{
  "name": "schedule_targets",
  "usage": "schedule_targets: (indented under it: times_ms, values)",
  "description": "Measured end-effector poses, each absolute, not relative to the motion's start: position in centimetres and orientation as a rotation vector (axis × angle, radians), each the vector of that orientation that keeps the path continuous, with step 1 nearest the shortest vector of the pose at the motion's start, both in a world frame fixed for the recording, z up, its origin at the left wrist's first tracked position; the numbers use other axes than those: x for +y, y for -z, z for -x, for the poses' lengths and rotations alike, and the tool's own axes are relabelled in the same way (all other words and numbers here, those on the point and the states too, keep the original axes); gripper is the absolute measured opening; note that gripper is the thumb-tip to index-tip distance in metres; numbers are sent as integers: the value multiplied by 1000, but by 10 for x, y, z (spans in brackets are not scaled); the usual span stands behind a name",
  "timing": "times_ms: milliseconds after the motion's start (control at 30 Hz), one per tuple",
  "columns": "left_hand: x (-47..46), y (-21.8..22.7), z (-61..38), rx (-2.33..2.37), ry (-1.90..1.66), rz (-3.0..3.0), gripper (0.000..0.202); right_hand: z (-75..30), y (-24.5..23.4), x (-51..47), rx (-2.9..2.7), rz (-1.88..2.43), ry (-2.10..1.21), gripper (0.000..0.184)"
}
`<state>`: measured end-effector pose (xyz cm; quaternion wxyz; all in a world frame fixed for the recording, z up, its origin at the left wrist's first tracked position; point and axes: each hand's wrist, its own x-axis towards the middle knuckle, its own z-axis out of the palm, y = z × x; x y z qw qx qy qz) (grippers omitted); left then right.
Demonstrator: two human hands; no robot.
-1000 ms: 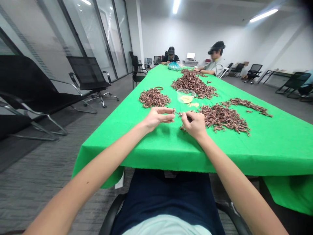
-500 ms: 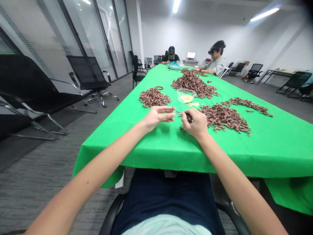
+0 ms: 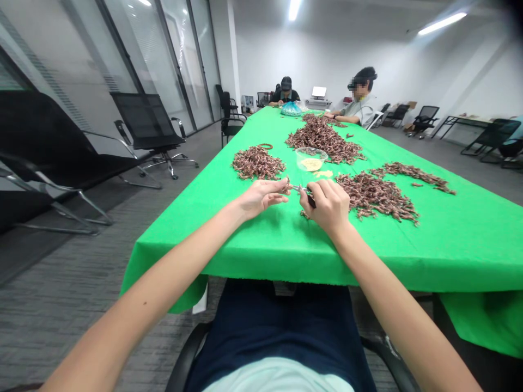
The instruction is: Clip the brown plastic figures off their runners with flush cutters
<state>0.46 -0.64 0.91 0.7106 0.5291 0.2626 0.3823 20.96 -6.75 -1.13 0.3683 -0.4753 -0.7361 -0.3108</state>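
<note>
My left hand [image 3: 261, 196] hovers over the green tablecloth [image 3: 261, 239], its fingers pinched on a small brown piece I can barely make out. My right hand [image 3: 326, 207] is closed around a small dark-handled metal tool [image 3: 304, 191] whose tip points left at the left fingertips. A few brown pieces lie under my right hand. A pile of brown pieces [image 3: 373, 195] lies just right of my right hand. A clear bowl of yellowish bits [image 3: 311, 159] stands beyond both hands.
Another brown pile [image 3: 257, 162] lies far left, a bigger one [image 3: 322, 139] behind the bowl, a strip of pieces [image 3: 412, 175] at right. Two people sit at the table's far end. Black chairs [image 3: 151, 130] line the left side.
Both hands drew slightly closer together; the right hand shifted a little left and the tool tip now meets the left fingertips.
</note>
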Motion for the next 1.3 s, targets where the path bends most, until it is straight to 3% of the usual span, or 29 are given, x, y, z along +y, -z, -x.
schedule_targets:
  times_ms: [900,1300]
  values:
    - [-10,-13,-5,577,-820,-1090,21,-207,10,-68,-1906,1169,1046,25]
    - [-10,-10,0,557,-808,-1377,36,-209,16,-66,-1868,1219,897,27]
